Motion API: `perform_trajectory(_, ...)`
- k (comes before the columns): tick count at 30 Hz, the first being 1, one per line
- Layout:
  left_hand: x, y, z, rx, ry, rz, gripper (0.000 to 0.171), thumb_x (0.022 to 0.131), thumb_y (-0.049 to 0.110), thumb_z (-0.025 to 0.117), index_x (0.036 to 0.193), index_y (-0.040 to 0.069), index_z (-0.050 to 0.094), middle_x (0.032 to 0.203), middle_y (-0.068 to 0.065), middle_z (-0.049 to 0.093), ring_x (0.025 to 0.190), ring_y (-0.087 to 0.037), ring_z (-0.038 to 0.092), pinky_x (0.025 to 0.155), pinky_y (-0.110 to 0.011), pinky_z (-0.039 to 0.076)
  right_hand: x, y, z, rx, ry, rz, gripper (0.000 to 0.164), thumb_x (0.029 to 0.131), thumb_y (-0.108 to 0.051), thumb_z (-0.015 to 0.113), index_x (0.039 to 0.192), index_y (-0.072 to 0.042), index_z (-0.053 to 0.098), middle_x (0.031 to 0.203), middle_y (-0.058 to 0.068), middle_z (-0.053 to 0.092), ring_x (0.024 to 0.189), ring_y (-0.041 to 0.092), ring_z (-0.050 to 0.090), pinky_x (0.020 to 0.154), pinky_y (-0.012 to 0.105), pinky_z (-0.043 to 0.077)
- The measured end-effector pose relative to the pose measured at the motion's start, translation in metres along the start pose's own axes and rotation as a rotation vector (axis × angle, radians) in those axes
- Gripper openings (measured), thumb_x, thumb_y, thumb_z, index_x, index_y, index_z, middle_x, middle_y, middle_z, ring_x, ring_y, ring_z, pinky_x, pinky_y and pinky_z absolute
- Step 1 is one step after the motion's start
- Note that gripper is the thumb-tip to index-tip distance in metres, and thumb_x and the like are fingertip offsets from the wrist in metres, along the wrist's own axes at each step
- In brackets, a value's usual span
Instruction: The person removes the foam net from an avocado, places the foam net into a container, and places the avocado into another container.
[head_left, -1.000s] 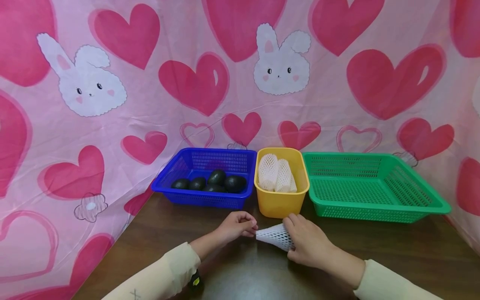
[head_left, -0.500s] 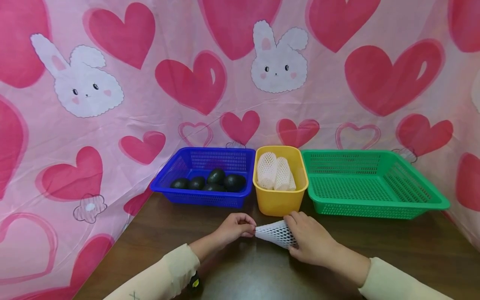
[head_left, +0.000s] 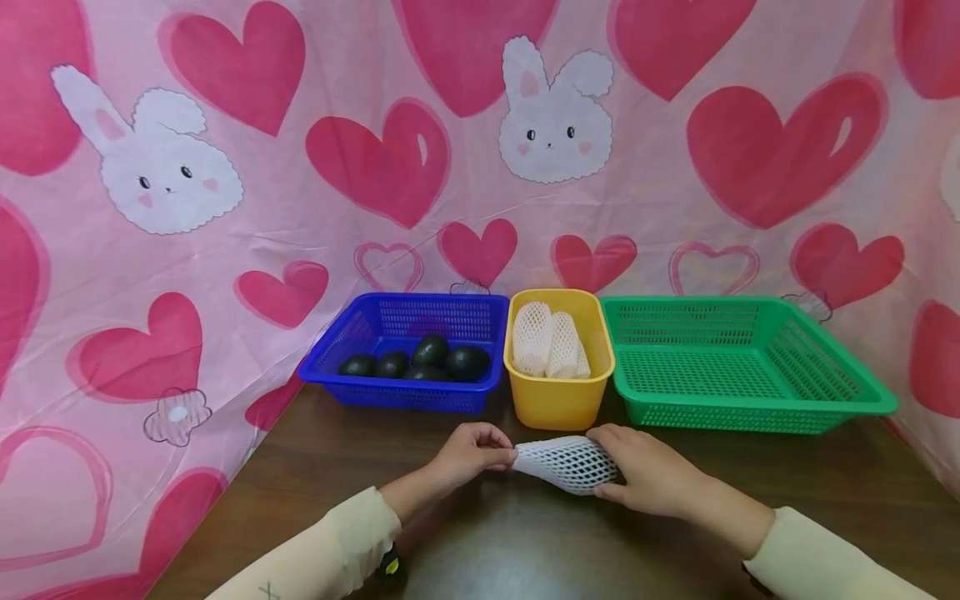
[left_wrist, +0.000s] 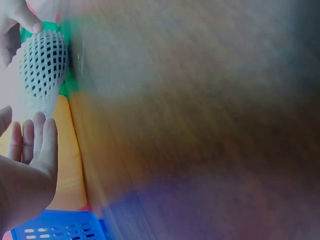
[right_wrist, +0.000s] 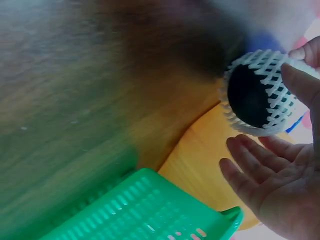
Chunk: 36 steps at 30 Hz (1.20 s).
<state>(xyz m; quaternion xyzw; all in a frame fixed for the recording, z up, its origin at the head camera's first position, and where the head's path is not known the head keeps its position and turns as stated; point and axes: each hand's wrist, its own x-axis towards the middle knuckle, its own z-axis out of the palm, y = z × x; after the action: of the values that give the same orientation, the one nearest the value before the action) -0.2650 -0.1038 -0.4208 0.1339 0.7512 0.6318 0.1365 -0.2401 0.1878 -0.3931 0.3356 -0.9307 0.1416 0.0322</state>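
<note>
A dark avocado (right_wrist: 248, 96) sits inside a white foam net sleeve (head_left: 576, 465), held above the table in the head view. My left hand (head_left: 471, 452) pinches the sleeve's narrow left end between thumb and fingers. Around its wide right end, my right hand (head_left: 651, 471) spreads its thumb and rather straight fingers, the thumb lying by the net. From the right wrist view, the avocado shows bare through the sleeve's mouth. In the left wrist view, the sleeved fruit (left_wrist: 44, 62) lies between both hands.
Behind the hands stand a blue basket (head_left: 405, 395) with several avocados (head_left: 468, 364), a yellow bin (head_left: 558, 404) with several foam net sleeves (head_left: 532, 337), and a green basket (head_left: 750, 410) on the right. A pink heart-patterned cloth (head_left: 420, 58) hangs behind the brown wooden table (head_left: 510, 550).
My right hand has slid rightward along the net, which now covers more length and bulges over the avocado. My left hand stays at the narrow end. The head view has shifted slightly.
</note>
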Motion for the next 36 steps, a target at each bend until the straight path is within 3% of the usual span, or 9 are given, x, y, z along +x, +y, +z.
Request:
perform_trajectory(3,0.001,0.002,0.0,0.062,0.007,0.023,0.012,0.085,0.005,0.074,0.089,-0.005,0.071,0.082,-0.008,0.068,0.074,-0.023,0.066,0.075,-0.04,0.057,-0.001,0.004,0.001,0.025,-0.01,0.012,0.064,0.08,-0.035,0.079,0.129,-0.002,0.053,0.122,0.01,0.059,0.107,0.025,0.057,0.091,0.047,0.048)
perform_trajectory(11,0.002,0.004,0.001,0.3,-0.002,0.139,0.008,0.084,0.012,0.075,0.088,0.005,0.077,0.084,0.0,0.071,0.076,-0.013,0.059,0.071,-0.027,0.052,-0.002,0.006,0.002,0.061,-0.002,0.003,0.064,0.08,-0.032,0.08,0.129,-0.002,0.053,0.121,0.009,0.06,0.104,0.022,0.059,0.089,0.045,0.05)
perform_trajectory(21,0.012,0.004,0.005,0.345,-0.029,0.227,0.015,0.083,0.006,0.074,0.097,0.003,0.076,0.094,-0.003,0.072,0.084,-0.012,0.062,0.075,-0.025,0.053,-0.002,0.007,0.001,0.082,0.015,-0.046,0.061,0.082,-0.034,0.078,0.128,-0.002,0.055,0.12,0.008,0.061,0.104,0.022,0.06,0.087,0.045,0.051)
perform_trajectory(28,0.018,0.002,0.012,0.379,-0.124,0.297,0.01,0.082,-0.005,0.065,0.088,0.0,0.071,0.084,0.0,0.066,0.075,-0.008,0.055,0.067,-0.021,0.047,-0.001,0.008,0.003,0.083,0.021,-0.053,0.06,0.082,-0.028,0.079,0.128,0.0,0.055,0.122,0.009,0.062,0.106,0.023,0.06,0.089,0.045,0.05)
perform_trajectory(36,0.022,-0.001,0.022,0.35,-0.158,0.182,0.016,0.079,-0.014,0.063,0.092,-0.004,0.067,0.08,0.001,0.062,0.07,-0.008,0.052,0.06,-0.019,0.044,-0.001,0.009,0.006,0.09,0.034,-0.063,0.059,0.082,-0.026,0.079,0.129,0.001,0.055,0.123,0.01,0.062,0.107,0.024,0.061,0.089,0.044,0.05)
